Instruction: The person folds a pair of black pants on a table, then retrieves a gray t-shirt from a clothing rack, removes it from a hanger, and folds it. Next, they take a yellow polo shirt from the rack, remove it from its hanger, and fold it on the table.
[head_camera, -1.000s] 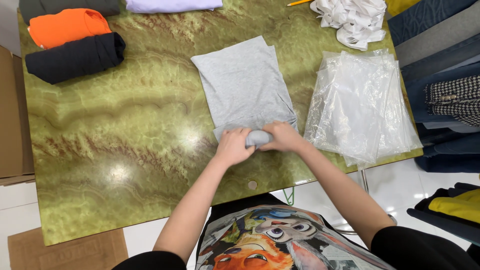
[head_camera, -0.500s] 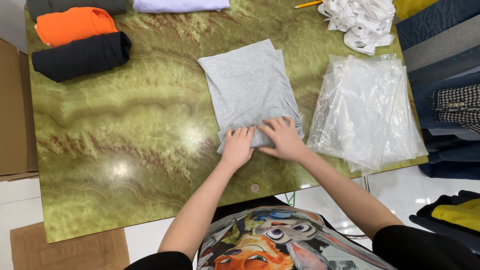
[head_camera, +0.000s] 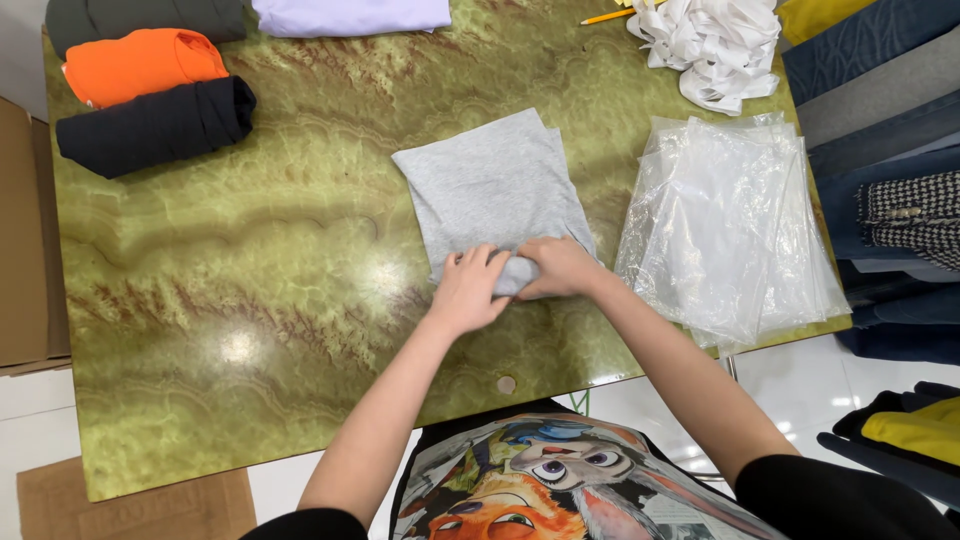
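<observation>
Grey shirt (head_camera: 490, 190) being rolled at the near edge of the green table (head_camera: 250, 300).
The rolled end is gripped by both the left hand (head_camera: 468, 290) and the right hand (head_camera: 560, 268), set close together; uneven pressure could skew the roll or let it loosen.

This looks like a clothing packing area in a garment shop or stockroom. Beyond the fingers, rolled garments (head_camera: 150, 90) lie on a green marble-patterned table (head_camera: 250, 300); just right of them sits a stack of clear plastic bags (head_camera: 730, 220), with hanging clothes (head_camera: 890, 130) farther right and cardboard (head_camera: 25, 240) far left.
</observation>
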